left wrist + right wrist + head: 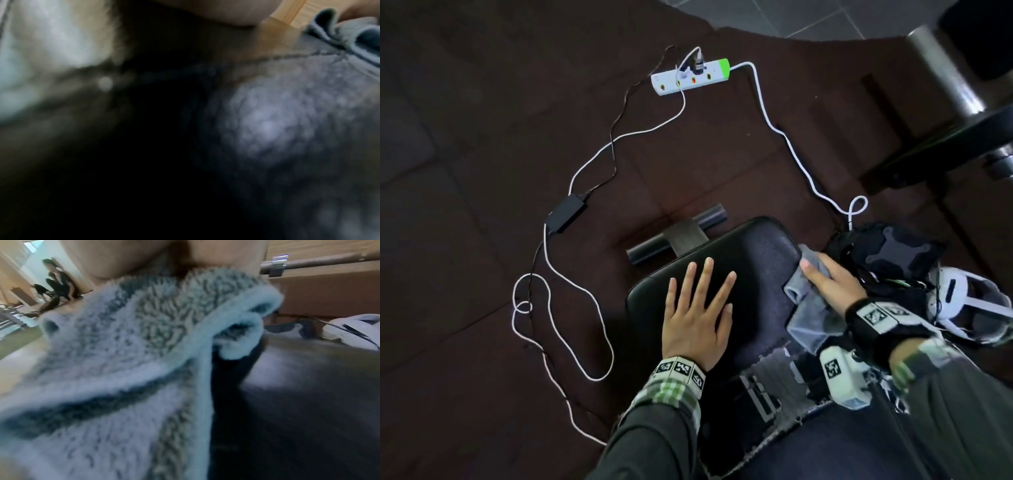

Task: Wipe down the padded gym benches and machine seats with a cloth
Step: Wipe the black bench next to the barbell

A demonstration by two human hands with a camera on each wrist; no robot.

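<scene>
A black padded bench (756, 260) fills the lower middle of the head view. My left hand (700, 308) lies flat on its pad with fingers spread and straight, holding nothing. My right hand (828, 281) is at the pad's right edge and holds a bunched grey cloth (808, 318) against it; the thumb lies on top and the other fingers are hidden over the edge. The right wrist view shows the fluffy grey cloth (123, 369) under the palm on the dark pad (308, 402). In the dark, blurred left wrist view, the pad (267, 126) and a fold of cloth (349, 34) show.
A white power strip (690, 77), a white cable (784, 133) and a black adapter (566, 212) lie on the dark floor mat beyond the bench. The bench foot bar (676, 234) sticks out ahead. Black gear and a white headset (962, 298) sit right; a metal post (941, 68) stands far right.
</scene>
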